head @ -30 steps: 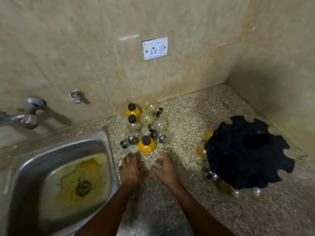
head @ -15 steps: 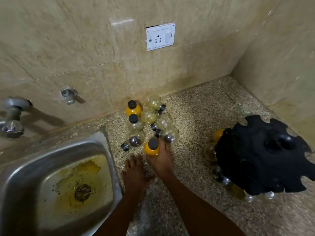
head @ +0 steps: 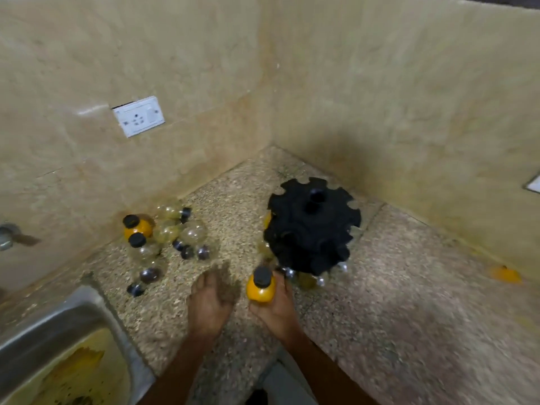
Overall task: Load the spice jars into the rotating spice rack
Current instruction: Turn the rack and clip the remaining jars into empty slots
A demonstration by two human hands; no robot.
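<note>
My right hand grips a yellow spice jar with a black cap, held just above the counter in front of the black rotating spice rack. A few jars hang in the rack's lower slots. My left hand hovers beside it, fingers relaxed and blurred, holding nothing. A cluster of several jars, clear and yellow with black caps, lies near the back wall to the left; one yellow jar stands upright there.
A steel sink with yellow stains sits at the lower left, a tap above it. The speckled counter ends in a wall corner behind the rack. A wall socket is on the back wall. An orange stain lies far right.
My right hand took the yellow jar from the cluster and carried it right, toward the rack. My left hand lifted off the counter. The view swung right.
</note>
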